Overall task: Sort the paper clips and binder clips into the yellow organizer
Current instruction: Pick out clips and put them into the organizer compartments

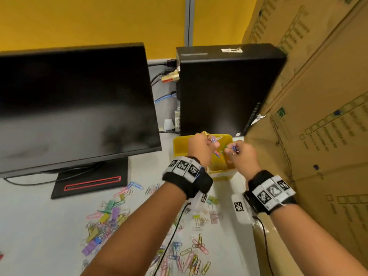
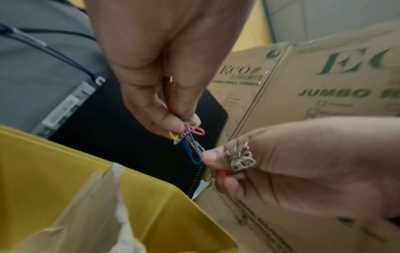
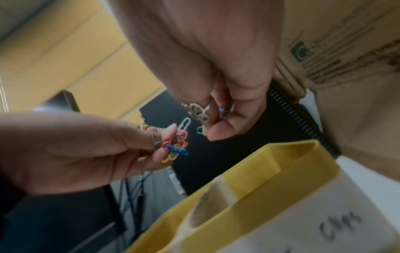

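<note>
Both hands hover over the yellow organizer [image 1: 180,143], which a cardboard divider [image 2: 101,205] splits into compartments. My left hand [image 1: 211,141] pinches a tangled bunch of coloured paper clips [image 2: 190,137] between thumb and fingers. My right hand [image 1: 232,152], wearing a butterfly ring, pinches a few paper clips [image 3: 223,113] too; a green one [image 3: 199,130] pokes out by the thumb. In the left wrist view a right fingertip [image 2: 208,158] touches the long blue clip hanging from the left bunch. Loose paper clips [image 1: 185,253] and binder clips [image 1: 108,213] lie scattered on the grey table.
A black monitor [image 1: 75,108] stands at the left and a black computer case [image 1: 223,90] behind the organizer. Stacked cardboard boxes [image 1: 318,116] wall off the right side. A white label reading "Clips" [image 3: 339,226] is on the organizer's front. Wrist cables trail over the table.
</note>
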`<action>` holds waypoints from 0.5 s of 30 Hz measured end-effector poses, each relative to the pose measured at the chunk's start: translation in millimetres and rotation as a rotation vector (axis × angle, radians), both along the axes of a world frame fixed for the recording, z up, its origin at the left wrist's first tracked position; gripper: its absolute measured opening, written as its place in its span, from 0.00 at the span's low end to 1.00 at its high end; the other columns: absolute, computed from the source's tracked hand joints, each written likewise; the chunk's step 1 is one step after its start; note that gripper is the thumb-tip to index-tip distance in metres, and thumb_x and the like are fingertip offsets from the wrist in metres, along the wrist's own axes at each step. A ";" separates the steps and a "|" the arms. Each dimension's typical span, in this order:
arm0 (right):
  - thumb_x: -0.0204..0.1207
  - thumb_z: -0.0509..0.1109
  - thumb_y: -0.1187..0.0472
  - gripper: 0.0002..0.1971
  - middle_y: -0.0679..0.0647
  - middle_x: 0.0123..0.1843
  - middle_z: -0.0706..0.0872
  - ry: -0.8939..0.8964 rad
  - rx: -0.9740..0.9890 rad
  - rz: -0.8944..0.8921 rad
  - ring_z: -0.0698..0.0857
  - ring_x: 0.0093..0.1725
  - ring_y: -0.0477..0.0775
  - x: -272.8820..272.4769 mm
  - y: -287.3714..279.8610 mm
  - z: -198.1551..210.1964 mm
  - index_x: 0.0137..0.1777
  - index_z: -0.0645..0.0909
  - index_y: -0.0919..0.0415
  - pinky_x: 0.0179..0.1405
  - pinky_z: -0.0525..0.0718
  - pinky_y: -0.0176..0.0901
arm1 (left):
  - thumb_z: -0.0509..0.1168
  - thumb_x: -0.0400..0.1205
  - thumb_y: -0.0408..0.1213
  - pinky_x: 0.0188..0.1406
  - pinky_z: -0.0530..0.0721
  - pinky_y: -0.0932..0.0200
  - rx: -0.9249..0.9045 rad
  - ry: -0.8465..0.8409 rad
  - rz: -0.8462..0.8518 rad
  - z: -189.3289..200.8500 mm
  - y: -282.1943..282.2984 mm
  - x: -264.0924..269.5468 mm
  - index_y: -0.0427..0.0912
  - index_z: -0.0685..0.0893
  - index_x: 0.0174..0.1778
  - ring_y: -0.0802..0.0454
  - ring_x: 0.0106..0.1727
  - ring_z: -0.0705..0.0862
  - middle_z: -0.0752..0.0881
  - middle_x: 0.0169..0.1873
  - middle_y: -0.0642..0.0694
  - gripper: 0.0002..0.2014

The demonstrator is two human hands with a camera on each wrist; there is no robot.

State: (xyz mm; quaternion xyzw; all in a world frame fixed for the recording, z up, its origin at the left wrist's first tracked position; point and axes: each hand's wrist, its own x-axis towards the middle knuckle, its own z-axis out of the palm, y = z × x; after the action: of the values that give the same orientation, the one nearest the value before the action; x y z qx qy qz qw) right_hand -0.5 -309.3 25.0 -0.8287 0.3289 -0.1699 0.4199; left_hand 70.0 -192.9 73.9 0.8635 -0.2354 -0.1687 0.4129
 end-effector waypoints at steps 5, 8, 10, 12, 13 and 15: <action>0.79 0.62 0.64 0.11 0.71 0.54 0.86 0.411 -0.092 0.244 0.83 0.54 0.67 8.0 -14.8 -7.8 0.54 0.82 0.69 0.56 0.80 0.54 | 0.63 0.82 0.40 0.49 0.77 0.51 0.246 0.120 -0.155 -29.6 -29.7 9.7 0.36 0.80 0.34 0.42 0.47 0.80 0.82 0.40 0.35 0.14; 0.80 0.61 0.64 0.13 0.69 0.57 0.86 0.343 -0.082 0.290 0.83 0.57 0.67 -6.6 -9.2 -6.5 0.60 0.80 0.66 0.60 0.81 0.58 | 0.59 0.84 0.36 0.65 0.75 0.54 0.135 0.165 -0.254 -25.6 -14.3 10.1 0.29 0.81 0.60 0.43 0.63 0.80 0.83 0.60 0.35 0.15; 0.78 0.65 0.67 0.12 0.65 0.57 0.86 0.203 -0.077 0.275 0.84 0.57 0.65 -17.6 3.9 -4.6 0.60 0.81 0.64 0.61 0.81 0.59 | 0.61 0.83 0.33 0.69 0.74 0.55 0.009 0.126 -0.250 -20.3 12.5 10.9 0.33 0.79 0.67 0.45 0.68 0.80 0.81 0.68 0.40 0.16; 0.75 0.67 0.70 0.09 0.59 0.49 0.86 0.088 -0.088 0.295 0.84 0.49 0.58 -31.5 24.4 -0.8 0.54 0.83 0.65 0.53 0.83 0.49 | 0.65 0.81 0.34 0.61 0.79 0.57 0.017 0.038 -0.184 -23.0 50.7 10.2 0.38 0.82 0.64 0.49 0.58 0.83 0.85 0.62 0.43 0.15; 0.74 0.68 0.71 0.07 0.55 0.45 0.84 0.069 -0.097 0.331 0.82 0.43 0.53 -39.1 36.8 1.0 0.50 0.84 0.66 0.46 0.81 0.41 | 0.66 0.80 0.34 0.55 0.80 0.60 0.062 -0.005 -0.154 -25.9 71.8 7.9 0.40 0.84 0.61 0.51 0.52 0.83 0.86 0.58 0.44 0.13; 0.73 0.67 0.74 0.07 0.51 0.40 0.82 0.104 -0.079 0.470 0.78 0.37 0.47 -51.9 62.1 -1.7 0.44 0.84 0.65 0.40 0.77 0.33 | 0.67 0.79 0.32 0.49 0.78 0.65 0.200 -0.044 -0.120 -39.8 114.6 0.0 0.38 0.87 0.55 0.53 0.46 0.82 0.88 0.53 0.42 0.09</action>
State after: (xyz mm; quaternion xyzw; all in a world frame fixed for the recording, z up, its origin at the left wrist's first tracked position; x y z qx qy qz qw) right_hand -52.4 -247.2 23.3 -0.9059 0.1412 -0.0375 0.3975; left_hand 70.1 -78.3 34.0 0.8883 -0.2777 -0.1967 0.3084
